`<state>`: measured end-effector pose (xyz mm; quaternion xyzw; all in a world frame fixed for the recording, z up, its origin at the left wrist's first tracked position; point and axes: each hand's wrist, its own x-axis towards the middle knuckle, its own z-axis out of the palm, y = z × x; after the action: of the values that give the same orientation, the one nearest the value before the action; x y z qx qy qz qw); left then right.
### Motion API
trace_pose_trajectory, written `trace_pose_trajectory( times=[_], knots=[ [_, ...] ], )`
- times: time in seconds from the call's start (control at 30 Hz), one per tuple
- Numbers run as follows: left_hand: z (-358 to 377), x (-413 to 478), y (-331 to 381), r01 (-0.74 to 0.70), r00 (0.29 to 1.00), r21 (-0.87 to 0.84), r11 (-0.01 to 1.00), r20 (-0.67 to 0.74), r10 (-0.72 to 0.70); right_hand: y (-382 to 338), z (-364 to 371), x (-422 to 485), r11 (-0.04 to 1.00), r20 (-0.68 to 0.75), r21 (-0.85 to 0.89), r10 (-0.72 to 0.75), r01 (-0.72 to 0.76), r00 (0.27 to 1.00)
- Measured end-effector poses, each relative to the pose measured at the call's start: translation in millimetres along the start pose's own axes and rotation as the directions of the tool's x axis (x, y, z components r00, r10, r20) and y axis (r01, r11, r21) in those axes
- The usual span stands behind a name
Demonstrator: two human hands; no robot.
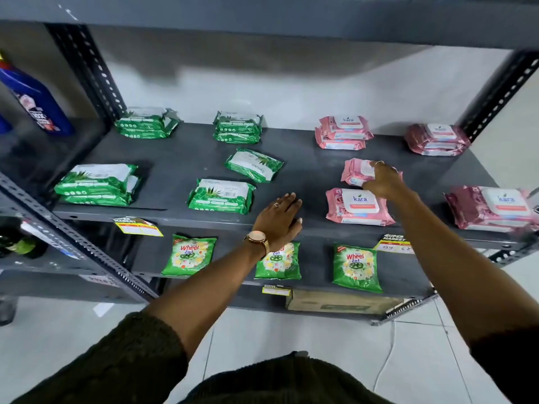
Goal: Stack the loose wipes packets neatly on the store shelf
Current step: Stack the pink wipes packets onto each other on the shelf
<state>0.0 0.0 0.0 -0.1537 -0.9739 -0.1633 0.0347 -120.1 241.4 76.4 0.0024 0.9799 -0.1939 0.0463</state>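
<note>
Dark sleeves fill the near edge. Right hand hides much of a tilted pink wipes packet, fingers closing on it, long axis left-right, mid-shelf. Left hand rests flat, fingers together.

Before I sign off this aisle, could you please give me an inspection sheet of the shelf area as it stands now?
Surface: dark grey metal shelf, mostly bare between packets.
Job's things: green aloe wipes packets in three stacks, e.g.; two loose green packets. Pink wipes packets in three stacks, e.g.; loose pink packet at the front; tilted pink packet under the right hand.
Clutter: nothing seen on this shelf.
Grippers: right hand grasping the tilted pink packet; left hand open, flat at the shelf edge.
Cables: thin white cable on the floor.
Surroundings: green detergent sachets below; blue bottle at left.
</note>
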Motion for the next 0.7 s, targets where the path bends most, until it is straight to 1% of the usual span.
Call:
trace_pose_trajectory(
  times=[0.07, 0.13, 0.3, 0.4, 0.6, 0.7],
  knots=[
    [1, 4, -3, -0.013, 1.0, 0.048, 0.999, -0.023, 0.014, -4, -3, 7, 0.999, 0.053, -0.041, 0.033, -0.031, 0.998],
    [6, 4, -5, -0.045, 0.999, 0.129, 0.991, -0.019, 0.047, -3, -4, 16, 0.997, 0.075, -0.061, 0.057, -0.052, 0.996],
    [15, 8, -10, -0.047, 0.998, 0.183, 0.982, -0.029, 0.053, 6, -3, 36, 0.983, 0.05, -0.185, -0.001, 0.011, 0.999],
    [16, 10, -12, -0.048, 0.998, 0.194, 0.98, -0.029, 0.055, 7, -4, 39, 0.986, 0.067, -0.162, -0.019, 0.03, 0.998],
    [20, 8, -12, -0.05, 0.998, 0.206, 0.977, -0.037, 0.058, 0, -19, 27, 0.979, 0.06, -0.155, -0.123, 0.131, 0.991],
    [19, 9, -12, -0.054, 0.995, 0.189, 0.981, -0.068, 0.068, -9, -35, 10, 0.986, 0.061, -0.077, -0.144, 0.149, 0.988]
  ],
)
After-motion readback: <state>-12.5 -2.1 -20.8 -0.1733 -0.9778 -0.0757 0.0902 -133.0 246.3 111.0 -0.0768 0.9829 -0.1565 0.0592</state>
